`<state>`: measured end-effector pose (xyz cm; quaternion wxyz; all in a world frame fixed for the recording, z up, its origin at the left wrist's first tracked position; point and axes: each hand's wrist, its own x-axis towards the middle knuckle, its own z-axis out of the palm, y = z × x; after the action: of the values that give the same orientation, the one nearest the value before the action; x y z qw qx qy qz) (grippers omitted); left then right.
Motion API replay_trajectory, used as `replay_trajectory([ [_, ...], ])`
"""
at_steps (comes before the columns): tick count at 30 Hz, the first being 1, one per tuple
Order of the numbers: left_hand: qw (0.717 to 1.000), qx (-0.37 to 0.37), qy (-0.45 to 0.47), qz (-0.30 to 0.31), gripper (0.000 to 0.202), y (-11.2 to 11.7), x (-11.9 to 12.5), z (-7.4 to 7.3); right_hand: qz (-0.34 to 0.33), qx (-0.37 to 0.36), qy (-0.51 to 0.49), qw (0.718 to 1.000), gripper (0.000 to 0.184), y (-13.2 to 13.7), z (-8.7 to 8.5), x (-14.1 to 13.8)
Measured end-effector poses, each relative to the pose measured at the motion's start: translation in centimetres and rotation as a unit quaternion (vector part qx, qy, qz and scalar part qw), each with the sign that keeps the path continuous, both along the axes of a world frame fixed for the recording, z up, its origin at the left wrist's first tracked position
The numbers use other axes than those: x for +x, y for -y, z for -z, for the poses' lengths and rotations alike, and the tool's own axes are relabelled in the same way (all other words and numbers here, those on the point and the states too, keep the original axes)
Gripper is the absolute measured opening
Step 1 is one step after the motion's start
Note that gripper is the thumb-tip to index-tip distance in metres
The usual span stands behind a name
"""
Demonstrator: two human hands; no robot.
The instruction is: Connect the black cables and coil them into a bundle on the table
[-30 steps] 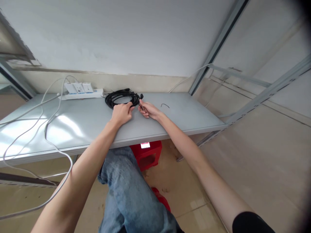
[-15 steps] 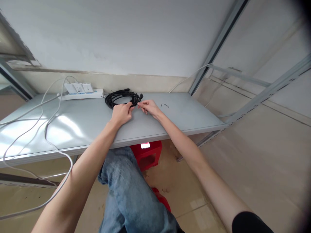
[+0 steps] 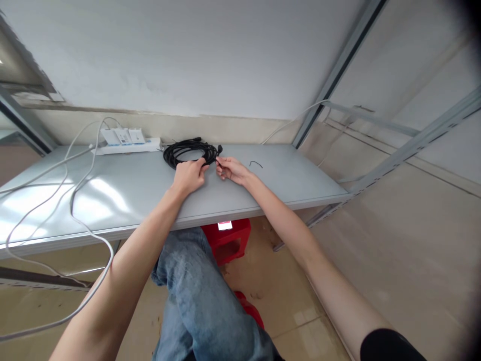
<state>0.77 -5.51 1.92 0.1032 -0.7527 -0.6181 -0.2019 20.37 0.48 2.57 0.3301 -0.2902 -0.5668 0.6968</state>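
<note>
A coiled black cable (image 3: 173, 153) lies on the grey metal shelf (image 3: 240, 195), close to the wall. My left hand (image 3: 189, 176) grips the front of the coil, its fingers curled round the strands. At the coil's right side, my right hand (image 3: 232, 169) is closed in a pinch by the cable's edge. Whatever sits between its fingertips is too small to make out. A short black twist tie (image 3: 256, 163) rests on the shelf to the right of that hand.
A white power strip (image 3: 131, 146) with several plugs stands at the back left. White cords (image 3: 73, 200) hang over the shelf's front edge. Metal posts (image 3: 330, 85) rise at the shelf's ends. Below is a red stool (image 3: 240, 240) with a lit phone (image 3: 225, 225) on it.
My right hand has shifted slightly right and its lower fingers have loosened a little. My left hand stays on the coil.
</note>
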Motion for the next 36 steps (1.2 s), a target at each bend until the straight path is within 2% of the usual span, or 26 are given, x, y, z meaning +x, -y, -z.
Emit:
replay_trajectory([
  [6, 1.0, -0.009, 0.006, 0.003, 0.043, 0.0, 0.0, 0.0, 0.01, -0.028, 0.004, 1.0, 0.035, -0.3, 0.1, 0.0],
  [12, 1.0, -0.006, 0.005, 0.009, 0.04, 0.1, 0.0, 0.0, -0.014, -0.024, 0.003, 1.0, 0.036, -0.4, 0.0, 0.2],
  [17, 1.0, -0.004, 0.014, 0.01, 0.041, 0.0, -0.1, 0.1, -0.044, -0.055, 0.016, 0.997, 0.038, 0.4, -0.4, 0.2],
  [20, 1.0, -0.009, 0.014, 0.007, 0.041, 0.0, -0.1, 0.2, -0.059, -0.066, 0.012, 0.996, 0.032, 0.4, -0.3, 0.2],
  [27, 1.0, 0.004, 0.015, 0.016, 0.039, 0.0, -0.1, 0.2, -0.015, -0.082, 0.023, 0.996, 0.027, -0.2, -0.2, 0.1],
  [31, 1.0, 0.008, 0.012, 0.015, 0.04, -0.2, -0.1, 0.3, -0.005, -0.054, 0.021, 0.998, 0.029, 0.0, -0.3, 0.1],
  [36, 1.0, 0.009, 0.005, 0.015, 0.04, -0.4, -0.3, 0.6, 0.02, 0.05, 0.049, 0.997, 0.035, 0.0, 0.0, 0.1],
])
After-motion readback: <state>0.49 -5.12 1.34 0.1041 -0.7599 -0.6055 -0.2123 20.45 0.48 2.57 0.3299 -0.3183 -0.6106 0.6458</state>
